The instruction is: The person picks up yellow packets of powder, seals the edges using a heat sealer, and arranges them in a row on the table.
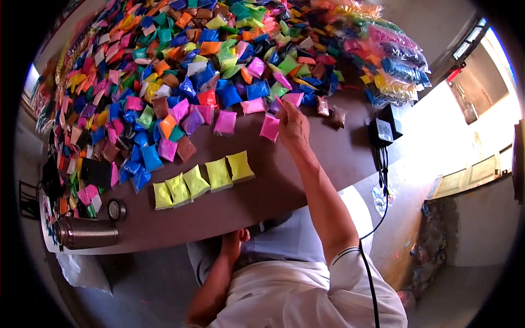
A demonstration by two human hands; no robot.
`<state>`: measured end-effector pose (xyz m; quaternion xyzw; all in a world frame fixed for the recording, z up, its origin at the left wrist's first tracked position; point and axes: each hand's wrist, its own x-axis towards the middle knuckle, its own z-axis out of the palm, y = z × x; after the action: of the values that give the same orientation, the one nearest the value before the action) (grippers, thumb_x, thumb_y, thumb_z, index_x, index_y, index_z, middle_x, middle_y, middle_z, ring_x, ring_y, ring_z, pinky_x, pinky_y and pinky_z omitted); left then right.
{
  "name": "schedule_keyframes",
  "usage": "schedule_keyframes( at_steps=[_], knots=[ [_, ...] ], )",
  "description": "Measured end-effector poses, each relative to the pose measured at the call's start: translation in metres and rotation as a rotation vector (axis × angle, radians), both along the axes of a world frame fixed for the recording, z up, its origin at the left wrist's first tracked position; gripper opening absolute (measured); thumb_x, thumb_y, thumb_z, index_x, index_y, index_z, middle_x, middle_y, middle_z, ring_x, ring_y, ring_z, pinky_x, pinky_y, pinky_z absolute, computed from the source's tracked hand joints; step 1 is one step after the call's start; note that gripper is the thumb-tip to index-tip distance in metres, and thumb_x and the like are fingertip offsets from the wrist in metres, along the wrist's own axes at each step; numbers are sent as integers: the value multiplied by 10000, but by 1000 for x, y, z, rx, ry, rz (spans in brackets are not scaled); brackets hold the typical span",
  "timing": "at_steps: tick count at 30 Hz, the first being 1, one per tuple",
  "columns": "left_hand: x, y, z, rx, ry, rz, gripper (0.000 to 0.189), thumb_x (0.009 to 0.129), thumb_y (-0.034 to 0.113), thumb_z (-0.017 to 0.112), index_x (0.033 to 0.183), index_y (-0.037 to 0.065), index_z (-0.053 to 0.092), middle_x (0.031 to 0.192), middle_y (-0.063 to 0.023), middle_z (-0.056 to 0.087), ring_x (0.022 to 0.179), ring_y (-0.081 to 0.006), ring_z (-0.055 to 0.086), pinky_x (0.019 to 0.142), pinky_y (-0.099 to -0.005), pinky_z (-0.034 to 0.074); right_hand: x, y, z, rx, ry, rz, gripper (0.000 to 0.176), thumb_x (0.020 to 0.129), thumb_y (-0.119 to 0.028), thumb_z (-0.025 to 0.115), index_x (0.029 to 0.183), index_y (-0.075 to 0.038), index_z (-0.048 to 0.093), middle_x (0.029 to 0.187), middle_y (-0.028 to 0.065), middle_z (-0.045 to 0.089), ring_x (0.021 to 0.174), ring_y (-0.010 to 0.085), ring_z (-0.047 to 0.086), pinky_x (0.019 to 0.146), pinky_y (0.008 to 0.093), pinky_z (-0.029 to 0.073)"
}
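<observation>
So there's this brown counter (347,150), and the far side is buried in a heap of colorful packets (202,74). I count five yellow packets (196,182) in a row nearer the front edge. Left end's got a metal flask (87,234) with a round thing (116,209) just beside it.

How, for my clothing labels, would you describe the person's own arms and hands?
The right hand and left hand are gloveless, the forearms bare. The right sleeve is short and white with a dark stripe near its hem; a black cable crosses it.
</observation>
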<state>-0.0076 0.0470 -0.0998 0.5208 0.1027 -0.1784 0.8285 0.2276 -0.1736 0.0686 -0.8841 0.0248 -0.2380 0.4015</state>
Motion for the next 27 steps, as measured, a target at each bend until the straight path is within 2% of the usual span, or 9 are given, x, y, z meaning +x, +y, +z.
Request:
schedule_keyframes(
  at_steps=[2,5,7,11,13,16,21,25,27],
  knots=[
    [2,1,-2,-14,-26,-14,504,911,449,540,615,138,276,583,-1,228,543,-173,355,542,-337,308,4,-2,-3,-22,14,-19,157,862,-133,514,1003,-112,580,802,197,627,775,401,614,651,476,456],
    [3,-1,6,22,18,-21,495,916,462,530,633,136,287,594,0,232,557,-174,363,545,-341,311,5,-2,-5,-97,79,-60,169,889,-99,489,998,-76,615,851,139,672,816,313,652,680,408,497],
    [3,2,-1,3,12,-52,477,923,458,519,649,135,300,601,0,232,562,-175,366,546,-344,313,9,-5,-5,-73,5,-69,187,840,-123,545,1018,-104,598,830,204,627,814,392,613,670,480,466],
    [4,-1,-1,5,6,-33,471,929,465,499,651,137,309,603,0,242,560,-176,370,548,-338,320,29,-13,-1,-39,-135,-102,129,831,-129,567,940,-74,609,834,201,625,824,394,606,669,482,469],
    [4,-1,0,42,-42,-23,462,936,456,481,645,135,320,597,-9,276,561,-184,393,542,-339,331,40,-18,9,-109,-154,-199,119,850,-131,574,883,-34,634,820,198,642,774,345,636,623,401,486],
    [7,0,-1,51,158,-12,430,941,409,472,644,127,341,594,-22,312,568,-196,426,534,-340,354,66,-28,22,-57,-238,-258,189,850,-195,579,879,-19,641,798,215,630,751,377,624,642,421,478],
    [12,4,4,88,262,-6,357,939,307,462,654,113,372,617,-45,405,588,-206,460,551,-331,395,110,-40,33,-4,-276,-258,222,841,-248,581,903,-49,658,801,216,626,782,406,611,665,462,474],
    [8,1,13,184,365,46,244,943,141,430,715,65,474,713,-53,510,670,-186,518,635,-312,461,138,-38,34,-69,-121,-234,260,782,-293,647,903,-64,678,821,193,651,796,388,628,699,453,491],
    [10,6,17,287,314,-49,206,936,100,421,755,55,508,745,-53,527,696,-174,526,665,-302,469,150,-34,32,-97,152,-123,267,745,-300,679,880,-69,682,847,185,660,822,385,630,714,455,494]
  ],
)
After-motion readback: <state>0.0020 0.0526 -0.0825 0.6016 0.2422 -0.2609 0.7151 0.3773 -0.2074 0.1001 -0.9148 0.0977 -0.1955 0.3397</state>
